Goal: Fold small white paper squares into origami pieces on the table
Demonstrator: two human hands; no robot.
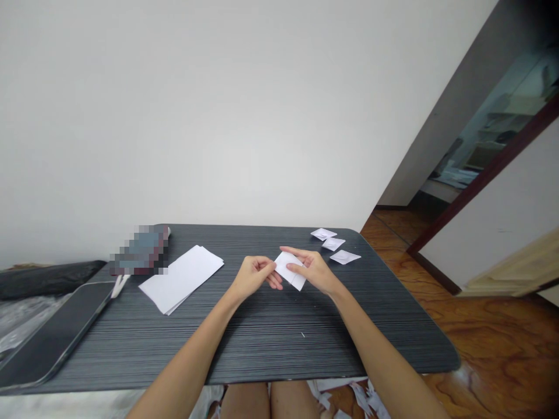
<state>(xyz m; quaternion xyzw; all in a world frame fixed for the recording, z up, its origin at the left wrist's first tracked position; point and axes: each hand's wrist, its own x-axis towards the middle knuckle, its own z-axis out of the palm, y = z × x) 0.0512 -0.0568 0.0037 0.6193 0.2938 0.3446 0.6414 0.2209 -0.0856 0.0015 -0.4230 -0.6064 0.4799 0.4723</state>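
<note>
- I am seeing the folded white paper [283,263] sitting between the two hands, above the middle of the dark, fine-lined table [262,343]; it is showing a small, flat, roughly four-sided shape, tilting, with a crease crossing its lower part.
- On the left I am watching white sheets [183,279] lying in a slightly uneven stack, with a pixelated object [140,250] resting beyond them and a white strap [120,285] running beside it.
- At the far right, three folded pieces [345,256] are lying in a loose row; a thin white sliver [303,334] is resting nearer to me.
- The right thumb is covering part of the paper's face.
- My left hand [257,270] is pinching the paper's left corner, its other fingers curving loosely.
- My right hand [317,270] is gripping the right side, thumb pressing in front, the index finger extending along the top edge.
</note>
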